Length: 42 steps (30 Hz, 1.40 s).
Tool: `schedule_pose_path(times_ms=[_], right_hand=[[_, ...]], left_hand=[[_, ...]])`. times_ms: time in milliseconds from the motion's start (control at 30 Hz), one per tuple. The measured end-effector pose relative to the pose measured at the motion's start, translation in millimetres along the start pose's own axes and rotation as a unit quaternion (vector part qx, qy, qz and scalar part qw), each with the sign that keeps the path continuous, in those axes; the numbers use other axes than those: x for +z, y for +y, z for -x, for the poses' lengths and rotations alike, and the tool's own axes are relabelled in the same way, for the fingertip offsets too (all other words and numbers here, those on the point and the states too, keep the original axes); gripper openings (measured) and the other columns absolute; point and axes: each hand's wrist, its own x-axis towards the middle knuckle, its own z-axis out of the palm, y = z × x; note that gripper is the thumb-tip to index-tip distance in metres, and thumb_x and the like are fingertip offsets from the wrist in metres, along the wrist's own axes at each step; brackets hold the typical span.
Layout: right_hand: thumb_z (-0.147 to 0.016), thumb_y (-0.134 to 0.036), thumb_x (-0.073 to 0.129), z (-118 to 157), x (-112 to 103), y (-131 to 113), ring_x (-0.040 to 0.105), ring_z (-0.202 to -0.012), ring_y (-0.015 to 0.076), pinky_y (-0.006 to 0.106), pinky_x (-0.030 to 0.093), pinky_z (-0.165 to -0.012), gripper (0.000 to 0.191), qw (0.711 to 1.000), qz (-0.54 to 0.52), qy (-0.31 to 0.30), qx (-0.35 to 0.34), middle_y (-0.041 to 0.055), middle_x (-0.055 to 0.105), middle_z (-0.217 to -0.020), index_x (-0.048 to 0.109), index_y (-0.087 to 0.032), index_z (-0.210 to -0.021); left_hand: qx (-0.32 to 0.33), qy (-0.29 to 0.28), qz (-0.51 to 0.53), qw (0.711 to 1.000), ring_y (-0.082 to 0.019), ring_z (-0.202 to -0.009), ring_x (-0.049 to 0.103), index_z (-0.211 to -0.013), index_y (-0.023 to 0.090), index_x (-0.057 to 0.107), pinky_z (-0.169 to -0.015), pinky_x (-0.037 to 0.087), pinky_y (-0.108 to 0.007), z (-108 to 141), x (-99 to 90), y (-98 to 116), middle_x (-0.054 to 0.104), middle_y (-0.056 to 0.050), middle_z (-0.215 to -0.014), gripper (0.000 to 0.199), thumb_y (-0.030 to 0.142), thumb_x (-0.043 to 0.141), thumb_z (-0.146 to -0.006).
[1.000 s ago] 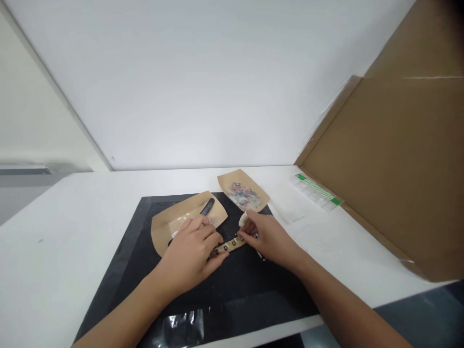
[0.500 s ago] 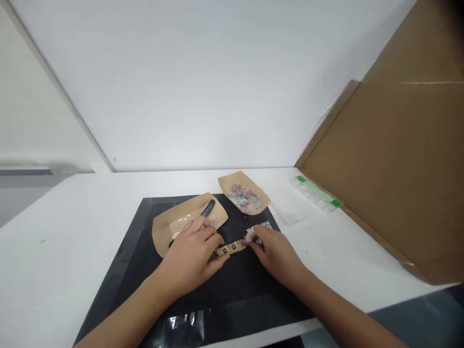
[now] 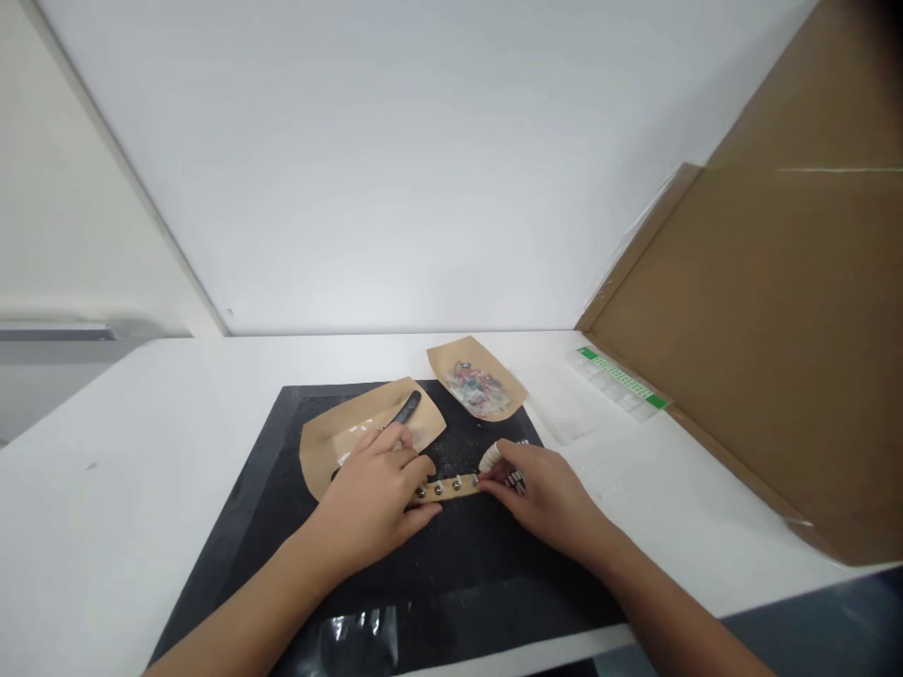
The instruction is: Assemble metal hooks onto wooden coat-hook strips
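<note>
Studded tan strip: left end clamped in left hand, right end at right hand; can't tell if that grip's closed.

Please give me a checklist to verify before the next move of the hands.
1. Left hand on the tan strip: ok.
2. Strip over the black mat: ok.
3. Right hand at the strip's right end: ok.
4. Small piece between the right hand's fingers: cannot tell, too small.
5. Strip's left end visible: not ok, covered by the left hand.
6. Black object in the left tray fully visible: not ok, left hand hides part.
</note>
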Motion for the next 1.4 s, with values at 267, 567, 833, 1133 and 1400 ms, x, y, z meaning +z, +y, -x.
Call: schedule_pose_path(times_ms=[267, 567, 833, 1133, 1400], right_hand=[[-0.096, -0.028, 0.070, -6.4, -3.8, -0.7, 0.066, -0.074, 0.0164, 0.028, 0.046, -0.068, 0.010, 0.997, -0.079, 0.017, 0.000, -0.0021, 0.072, -0.082, 0.066, -0.024, -0.088], [-0.092, -0.025, 0.075, -8.9, 7.9, 2.0, 0.068, -0.075, 0.0159, 0.026, 0.048, -0.068, 0.011, 0.991, -0.136, 0.004, 0.018, -0.0024, 0.076, -0.086, 0.067, -0.024, -0.086], [-0.091, -0.024, 0.074, -8.1, 2.3, 4.8, 0.072, -0.081, 0.0188, 0.028, 0.053, -0.074, 0.011, 0.988, -0.151, -0.019, 0.036, -0.0009, 0.077, -0.086, 0.067, -0.024, -0.082], [-0.090, -0.029, 0.078, -8.7, 0.4, 4.2, 0.070, -0.079, 0.0179, 0.029, 0.050, -0.072, 0.012, 0.986, -0.157, -0.041, 0.036, -0.0019, 0.077, -0.086, 0.068, -0.024, -0.084], [-0.091, -0.031, 0.076, -7.1, -12.6, -0.1, 0.070, -0.083, 0.0180, 0.028, 0.051, -0.075, 0.011, 0.989, -0.131, -0.069, -0.010, -0.0006, 0.076, -0.089, 0.067, -0.024, -0.092]], left_hand=[[-0.031, -0.010, -0.008, 0.999, -0.033, -0.114, 0.062, -0.104, 0.025, 0.072, -0.097, 0.043, -0.051, -1.4, 1.9, -0.8, 0.074, -0.004, -0.093, 0.026, 0.035, 0.085, -0.083], [-0.042, -0.008, -0.002, 0.999, -0.032, -0.111, 0.062, -0.102, 0.025, 0.072, -0.094, 0.042, -0.049, -1.7, 4.5, 0.0, 0.074, -0.005, -0.092, 0.023, 0.035, 0.084, -0.085], [-0.037, -0.006, -0.008, 0.999, -0.032, -0.105, 0.062, -0.100, 0.024, 0.072, -0.090, 0.043, -0.047, -1.1, 3.7, 0.4, 0.074, -0.005, -0.087, 0.022, 0.035, 0.084, -0.085], [-0.039, 0.001, -0.007, 0.999, -0.031, -0.102, 0.061, -0.095, 0.024, 0.071, -0.090, 0.042, -0.047, -1.7, 5.7, 0.7, 0.072, -0.004, -0.085, 0.015, 0.033, 0.081, -0.087], [-0.042, 0.004, 0.018, 0.999, -0.031, -0.102, 0.061, -0.095, 0.023, 0.070, -0.093, 0.040, -0.049, -0.5, 7.1, 1.7, 0.073, -0.003, -0.083, 0.016, 0.032, 0.081, -0.088]])
